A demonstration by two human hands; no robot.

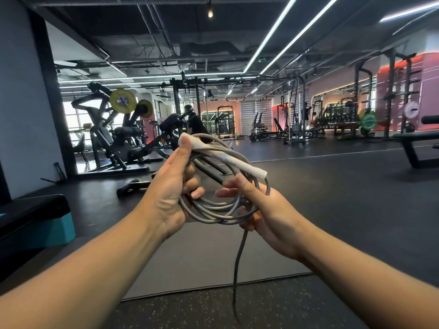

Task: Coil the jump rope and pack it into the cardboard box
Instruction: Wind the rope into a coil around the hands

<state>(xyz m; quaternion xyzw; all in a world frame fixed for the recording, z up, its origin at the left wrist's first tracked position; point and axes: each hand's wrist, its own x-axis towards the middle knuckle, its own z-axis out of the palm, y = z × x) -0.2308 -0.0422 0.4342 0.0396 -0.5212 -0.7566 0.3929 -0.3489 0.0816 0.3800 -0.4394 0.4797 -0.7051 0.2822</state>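
Observation:
A grey jump rope (209,207) with a white handle (223,156) is wound into several loops in mid-air in front of me. My left hand (173,184) grips the left side of the coil, its thumb pressing the upper end of the handle. My right hand (263,210) pinches the coil's right side, fingers wrapped around the strands. One loose grey strand (237,264) hangs down from the right hand toward the floor. A dark second handle seems to lie inside the coil. No cardboard box is in view.
A grey exercise mat (202,262) lies on the speckled floor below my hands. A black and teal step platform (35,219) stands at the left. Weight machines (111,134), racks and a bench (415,143) fill the gym behind; a person stands far back.

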